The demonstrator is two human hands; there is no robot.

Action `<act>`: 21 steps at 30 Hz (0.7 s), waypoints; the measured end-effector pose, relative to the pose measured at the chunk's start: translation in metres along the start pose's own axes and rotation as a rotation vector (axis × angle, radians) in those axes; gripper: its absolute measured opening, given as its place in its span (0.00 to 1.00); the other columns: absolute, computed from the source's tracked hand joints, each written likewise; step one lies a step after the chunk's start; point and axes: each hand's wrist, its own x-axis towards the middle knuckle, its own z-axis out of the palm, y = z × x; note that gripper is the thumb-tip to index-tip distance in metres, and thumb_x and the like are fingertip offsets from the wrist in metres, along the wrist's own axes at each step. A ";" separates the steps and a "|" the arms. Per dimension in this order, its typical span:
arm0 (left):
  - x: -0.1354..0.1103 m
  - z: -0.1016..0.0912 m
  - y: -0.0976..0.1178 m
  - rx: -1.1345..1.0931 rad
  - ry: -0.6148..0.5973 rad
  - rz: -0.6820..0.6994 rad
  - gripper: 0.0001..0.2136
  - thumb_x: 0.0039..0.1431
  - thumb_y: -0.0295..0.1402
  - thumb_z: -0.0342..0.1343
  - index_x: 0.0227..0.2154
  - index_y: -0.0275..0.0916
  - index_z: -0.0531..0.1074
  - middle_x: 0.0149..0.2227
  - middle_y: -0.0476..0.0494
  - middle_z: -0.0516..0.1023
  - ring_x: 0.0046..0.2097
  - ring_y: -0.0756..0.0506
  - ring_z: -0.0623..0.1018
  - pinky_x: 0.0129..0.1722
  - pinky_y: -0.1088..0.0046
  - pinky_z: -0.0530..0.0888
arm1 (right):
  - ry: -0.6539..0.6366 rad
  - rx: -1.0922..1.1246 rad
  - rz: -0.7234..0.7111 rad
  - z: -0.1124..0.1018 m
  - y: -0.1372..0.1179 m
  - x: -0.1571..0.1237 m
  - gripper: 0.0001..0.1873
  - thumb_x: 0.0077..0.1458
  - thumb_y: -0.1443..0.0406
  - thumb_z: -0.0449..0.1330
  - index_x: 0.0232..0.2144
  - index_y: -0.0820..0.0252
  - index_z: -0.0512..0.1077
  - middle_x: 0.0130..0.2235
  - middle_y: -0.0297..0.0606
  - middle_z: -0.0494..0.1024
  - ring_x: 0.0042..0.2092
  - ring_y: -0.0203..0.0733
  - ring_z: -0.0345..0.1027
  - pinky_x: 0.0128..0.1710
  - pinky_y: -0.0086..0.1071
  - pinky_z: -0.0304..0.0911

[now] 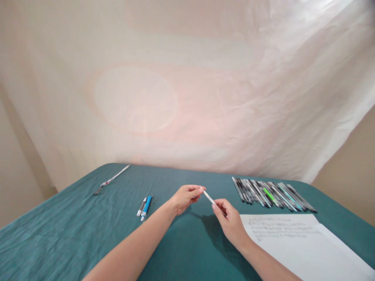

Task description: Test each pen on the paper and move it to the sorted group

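A slim white pen (209, 197) slants between my two hands, a little above the green cloth. My left hand (186, 198) pinches its upper left end between thumb and fingertips. Around its lower right end the fingers of my right hand (227, 218) are closed. Whether the pen is one piece or has a cap there is hidden by the fingers. Left of my left hand lie a blue pen (147, 206) and a white-and-grey pen (141, 207), with a thin dark piece (154, 200) beside them.
A long row of pens (272, 194) lies at the back right. White sheets of paper (293, 249) with handwriting rest at the front right. Toward the back left is a long thin clear packet (113, 179). Behind the green-covered table (73, 218) hangs a pale cloth (205, 86).
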 end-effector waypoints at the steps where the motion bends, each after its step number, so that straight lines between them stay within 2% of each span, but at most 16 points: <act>1: 0.000 0.000 -0.001 0.001 0.003 0.005 0.18 0.37 0.39 0.66 0.33 0.33 0.76 0.24 0.47 0.72 0.25 0.55 0.66 0.29 0.78 0.62 | 0.000 0.001 -0.002 0.000 -0.001 0.000 0.13 0.55 0.57 0.51 0.33 0.61 0.68 0.27 0.34 0.70 0.29 0.38 0.63 0.29 0.28 0.58; 13: 0.005 0.008 -0.013 -0.118 0.090 0.067 0.14 0.37 0.37 0.66 0.26 0.32 0.74 0.20 0.51 0.69 0.23 0.56 0.65 0.24 0.81 0.62 | 0.032 -0.002 -0.006 -0.001 -0.003 0.000 0.15 0.54 0.55 0.51 0.32 0.61 0.69 0.27 0.36 0.73 0.29 0.39 0.65 0.29 0.29 0.60; 21: 0.003 0.017 -0.019 -0.269 0.118 0.025 0.13 0.38 0.35 0.66 0.22 0.33 0.70 0.20 0.51 0.70 0.23 0.56 0.69 0.26 0.81 0.67 | 0.114 -0.016 -0.006 -0.001 -0.001 0.001 0.14 0.52 0.56 0.53 0.32 0.62 0.68 0.29 0.39 0.74 0.30 0.40 0.66 0.30 0.31 0.62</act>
